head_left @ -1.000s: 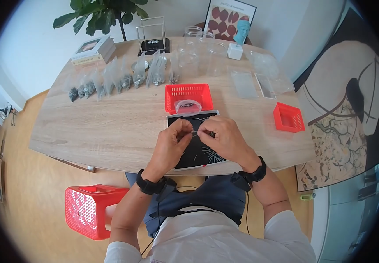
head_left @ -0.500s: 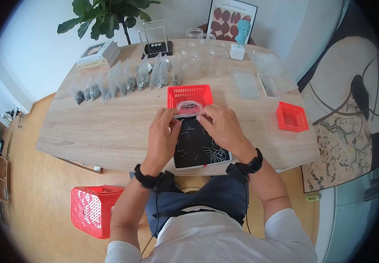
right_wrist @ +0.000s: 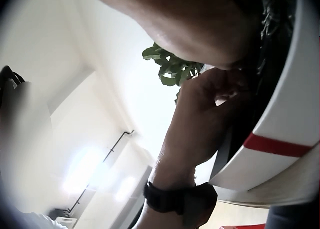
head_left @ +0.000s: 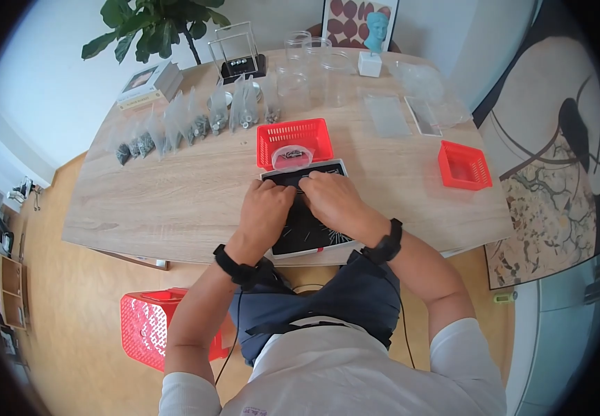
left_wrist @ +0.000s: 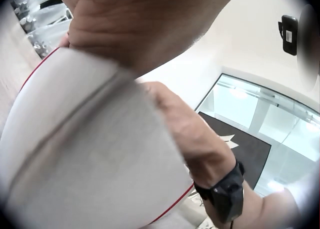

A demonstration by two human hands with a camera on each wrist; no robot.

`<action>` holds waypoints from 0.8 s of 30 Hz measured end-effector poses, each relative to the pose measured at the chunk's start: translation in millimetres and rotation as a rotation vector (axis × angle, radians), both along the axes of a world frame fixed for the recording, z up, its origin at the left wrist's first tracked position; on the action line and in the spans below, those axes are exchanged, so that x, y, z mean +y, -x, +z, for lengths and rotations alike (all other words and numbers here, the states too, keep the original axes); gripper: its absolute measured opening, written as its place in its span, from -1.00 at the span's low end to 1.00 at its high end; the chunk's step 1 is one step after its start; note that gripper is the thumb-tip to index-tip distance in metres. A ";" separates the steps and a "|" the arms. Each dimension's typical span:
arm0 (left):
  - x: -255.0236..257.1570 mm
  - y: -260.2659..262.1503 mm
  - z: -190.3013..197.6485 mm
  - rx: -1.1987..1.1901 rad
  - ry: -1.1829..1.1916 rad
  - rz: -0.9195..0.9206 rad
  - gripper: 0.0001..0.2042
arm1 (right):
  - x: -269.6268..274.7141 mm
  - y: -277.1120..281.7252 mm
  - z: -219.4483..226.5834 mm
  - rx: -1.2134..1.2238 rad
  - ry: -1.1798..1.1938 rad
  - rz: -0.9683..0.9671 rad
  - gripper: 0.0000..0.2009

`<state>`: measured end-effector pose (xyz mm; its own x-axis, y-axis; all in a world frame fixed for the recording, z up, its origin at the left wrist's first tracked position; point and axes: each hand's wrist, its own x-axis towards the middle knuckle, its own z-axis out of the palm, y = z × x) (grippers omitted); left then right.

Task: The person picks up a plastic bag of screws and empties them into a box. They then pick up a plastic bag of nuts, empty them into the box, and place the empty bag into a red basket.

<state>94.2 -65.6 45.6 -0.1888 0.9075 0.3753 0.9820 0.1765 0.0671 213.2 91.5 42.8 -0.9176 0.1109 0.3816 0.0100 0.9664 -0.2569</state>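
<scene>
Both hands are low over the far half of a shallow black tray (head_left: 297, 239) with white walls. My left hand (head_left: 264, 211) is at the left, its fingertips down near the tray floor. Close beside it my right hand (head_left: 334, 201) points its fingers down as well, hiding its fingertips. In the right wrist view the left hand (right_wrist: 200, 116) has bent fingers close to the thumb; I cannot tell whether anything is pinched there. Loose screws (head_left: 334, 236) lie on the black floor near the right front. In the left wrist view the tray's white wall (left_wrist: 100, 154) fills the foreground.
A red basket (head_left: 294, 130) stands behind the tray, with a round clear container (head_left: 292, 157) at its front. Another red basket (head_left: 464, 166) is at the right. Several bags of hardware (head_left: 146, 142) line the back left, beside clear jars (head_left: 334, 80).
The hands met over the tray's middle with a small thin piece between them, then moved forward to the round container. Now they are back low over the tray's far half.
</scene>
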 end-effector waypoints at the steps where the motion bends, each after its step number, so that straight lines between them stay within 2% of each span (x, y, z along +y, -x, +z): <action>1: 2.5 0.2 -4.3 0.003 -0.004 0.003 -0.89 | 1.7 7.4 -4.3 -0.031 -0.034 0.007 -0.94; 4: 8.3 2.0 -11.2 0.058 0.012 0.021 -0.89 | 2.5 19.9 -13.9 -0.018 -0.042 0.029 -0.94; 10: 7.3 0.0 -6.3 -0.022 0.023 0.009 -0.87 | 6.4 16.5 -9.4 -0.137 0.044 -0.026 -0.86; 13: 4.9 -0.9 6.2 -0.053 -0.032 -0.032 -0.88 | 4.9 8.1 1.6 -0.238 0.105 -0.033 -0.80; 16: 12.4 4.3 25.1 -0.030 -0.119 -0.007 -0.91 | 5.6 3.9 -2.9 -0.134 0.106 0.004 -0.76; 19: 26.3 15.1 44.1 -0.042 -0.238 0.014 -0.91 | 1.9 4.7 -3.1 -0.144 0.063 0.018 -0.76; 21: 31.3 18.7 54.3 -0.074 -0.412 0.028 -0.91 | -2.1 1.8 4.7 -0.170 0.082 -0.013 -0.76; 24: 18.7 15.6 51.6 -0.149 -0.389 0.108 -0.86 | -2.8 -9.2 20.2 -0.155 0.181 -0.054 -0.77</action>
